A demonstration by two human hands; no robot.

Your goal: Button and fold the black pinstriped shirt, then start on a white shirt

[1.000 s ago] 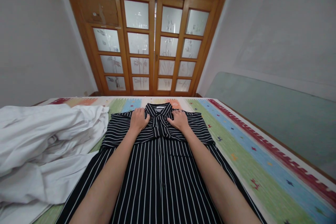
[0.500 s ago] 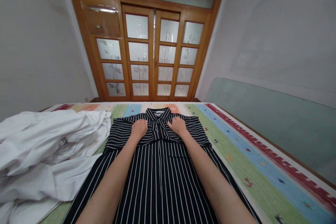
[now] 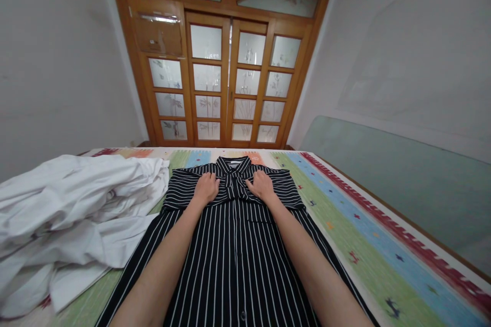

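From here I see a black shirt (image 3: 230, 255) with thin white stripes, lying flat and front up, its collar (image 3: 242, 164) standing just beyond and between the left hand (image 3: 207, 187) and right hand (image 3: 262, 185). The sleeves (image 3: 289, 191) are folded inward across the chest beneath both hands, bunched slightly between them, while the buttoned body stretches back below the wrists.

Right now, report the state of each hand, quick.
Left hand: curled on the striped collared shirt; underside hidden, grip cannot be told.
Right hand: curled on the same shirt; grip cannot be told.
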